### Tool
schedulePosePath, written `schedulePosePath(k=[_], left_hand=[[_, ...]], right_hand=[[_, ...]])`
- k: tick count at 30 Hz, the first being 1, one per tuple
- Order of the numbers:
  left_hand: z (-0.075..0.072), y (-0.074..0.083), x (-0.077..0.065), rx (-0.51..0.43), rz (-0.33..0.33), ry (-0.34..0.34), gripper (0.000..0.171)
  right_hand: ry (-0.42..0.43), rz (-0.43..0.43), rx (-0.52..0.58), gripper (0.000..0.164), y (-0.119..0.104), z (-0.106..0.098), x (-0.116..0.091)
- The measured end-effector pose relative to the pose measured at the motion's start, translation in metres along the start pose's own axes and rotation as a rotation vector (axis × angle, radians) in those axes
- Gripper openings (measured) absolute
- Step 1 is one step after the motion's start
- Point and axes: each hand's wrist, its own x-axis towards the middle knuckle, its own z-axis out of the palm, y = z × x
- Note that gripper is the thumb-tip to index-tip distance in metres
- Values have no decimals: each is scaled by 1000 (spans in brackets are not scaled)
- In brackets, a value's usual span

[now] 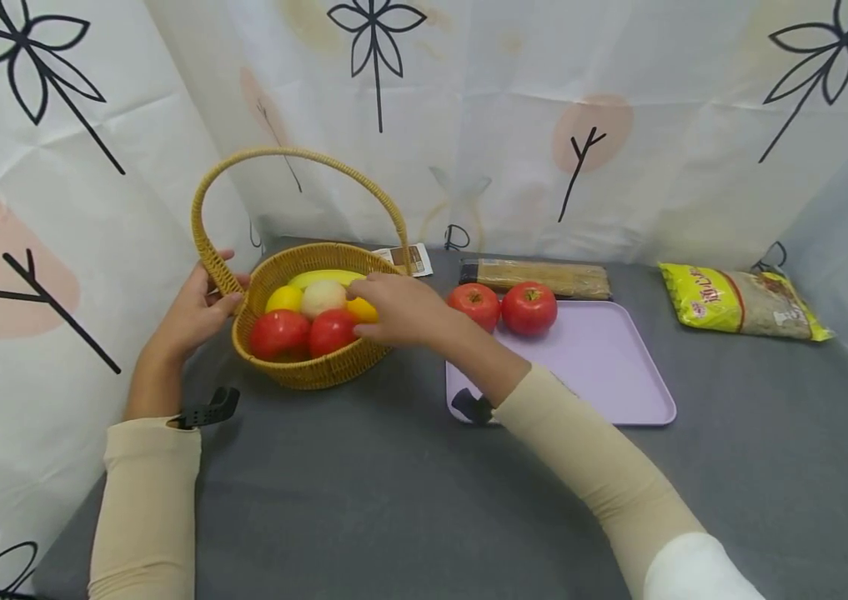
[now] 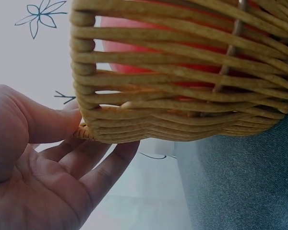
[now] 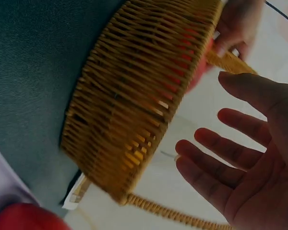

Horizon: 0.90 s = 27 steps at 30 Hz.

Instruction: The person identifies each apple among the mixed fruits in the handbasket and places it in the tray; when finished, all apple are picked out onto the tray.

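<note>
A wicker basket with a tall arched handle stands on the table's left side. It holds red fruits, a lemon-yellow fruit, a pale round fruit, a banana and an orange-yellow fruit. My left hand pinches the handle's base at the left rim, thumb on one side and fingers behind. Over the right rim hovers my right hand. In the right wrist view its fingers are loosely spread beside the basket wall, with nothing in the palm.
Right of the basket lies a lilac tray, with two red pomegranates at its back left corner. A long brown packet is behind it. A yellow bag lies at far right. A small card sits behind the basket.
</note>
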Motion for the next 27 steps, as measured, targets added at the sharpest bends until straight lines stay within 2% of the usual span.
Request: schedulePosePath(k=[4,7,11,16,22,27], left_hand=[[-1,1,-1,13,6,-3,63],[0,1,-1,9,8,-6,63],[-1,2,0,2,-5,-1,63],[-2,1,-1,-17,-30,-3,65],[-2,1,0,-33,-40,-9,66],[-2,0,0,-43,-37,-5,65]], right_hand=[[-116,-38,-35,51,-15,6,23],[-192,-21,-8,54,-20,6,38],[-265,14,-5,48,-26,7,52],[-295,61,-19,42,-31,11,63],[-314,163,-23,49,-35,18,70],[-291,194,-34,51,-36,22,72]])
